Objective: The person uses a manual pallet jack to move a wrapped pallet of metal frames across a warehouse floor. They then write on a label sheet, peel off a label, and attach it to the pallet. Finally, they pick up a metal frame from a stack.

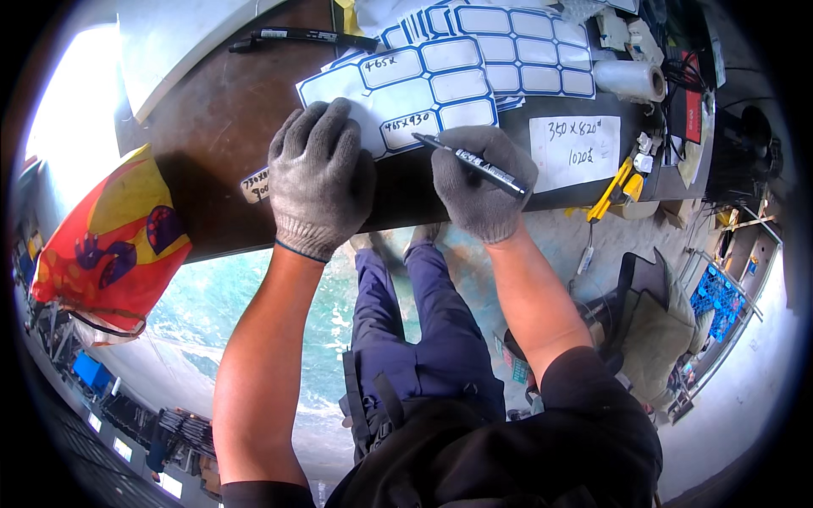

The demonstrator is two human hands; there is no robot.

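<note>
On the dark table lies a sheet of blue-bordered white labels (461, 83), two of its boxes handwritten in black. My left hand (322, 173), in a grey knit glove, rests flat with fingers stretched over the sheet's lower left edge. In my gloved right hand (487, 179) a black marker (481, 169) is gripped, its tip at the written box near the sheet's lower edge. More label sheets (542, 51) are stacked behind. A small handwritten tag (256, 184) shows beside my left hand, partly hidden by it.
A handwritten white paper (576, 152) lies right of my right hand, near a yellow-handled tool (614, 190). Behind stand a roll of clear film (631, 80) and tangled cables. Another black marker (305, 36) lies at the back left. A red-yellow bag (118, 245) hangs at the left edge.
</note>
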